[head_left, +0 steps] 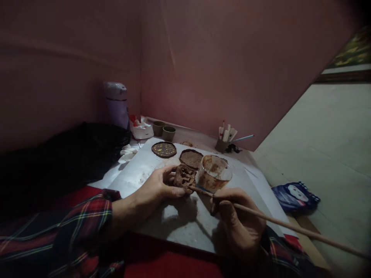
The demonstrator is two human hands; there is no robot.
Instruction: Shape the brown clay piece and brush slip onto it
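Note:
My left hand [158, 184] is closed round the side of a small lump of brown clay [185, 178], with hollows in its upper face. My right hand [242, 220] grips a long thin wooden stick [269, 219] like a pen. The stick's tip touches the clay's lower edge; its far end runs out to the right. Just behind the clay stands a clear glass bowl [216, 175], smeared brown. Beyond are a flat brown clay disc [191, 157] with a raised rim and a dark disc [164, 149] dotted yellow.
A white board [139, 166] lies under the work. Two small cups [169, 133], a tissue pack [142, 129] and a purple roll [117, 104] stand at the back left. A pot [222, 144] of white sticks is back right. A black bag [87, 154] lies left.

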